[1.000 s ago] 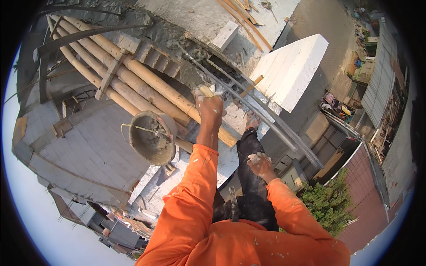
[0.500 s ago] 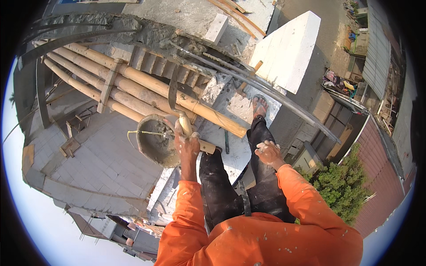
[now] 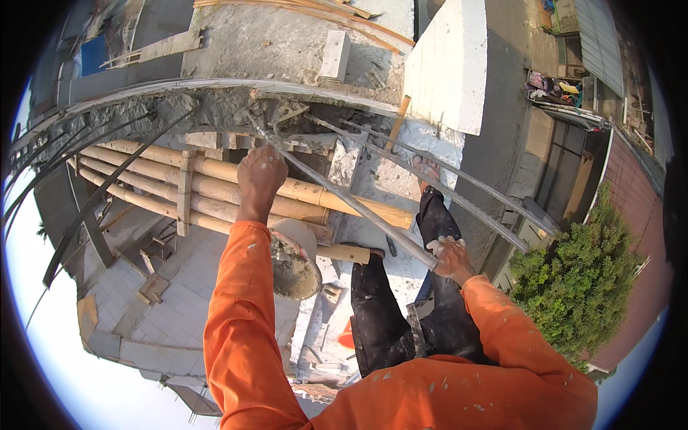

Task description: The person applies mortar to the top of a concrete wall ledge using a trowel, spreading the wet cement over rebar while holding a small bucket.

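Observation:
My left hand (image 3: 261, 175) is stretched forward in a fist just short of the rough mortar-covered beam edge (image 3: 215, 107). It is closed on a trowel whose wooden handle and blade showed earlier; the fist now hides it. Behind that wrist, a whitish bucket (image 3: 304, 236) holds grey wet mortar (image 3: 292, 278). My right hand (image 3: 453, 258), smeared white, lies with curled fingers at my right knee. The lower end of a grey metal bar (image 3: 344, 197) shows right beside it. Whether these fingers touch the bar or grip anything is unclear.
Bamboo poles (image 3: 215, 188) tied by a wooden crosspiece run below the beam. More metal bars (image 3: 459, 193) slant out at right, and dark curved bars (image 3: 107, 183) at left. A large white block (image 3: 448, 68) stands beyond my right foot (image 3: 425, 170). The street lies far below.
My left hand has gone from over the bucket forward to the beam edge, and the trowel blade has dropped from sight. The view has shifted; my right hand remains at the knee.

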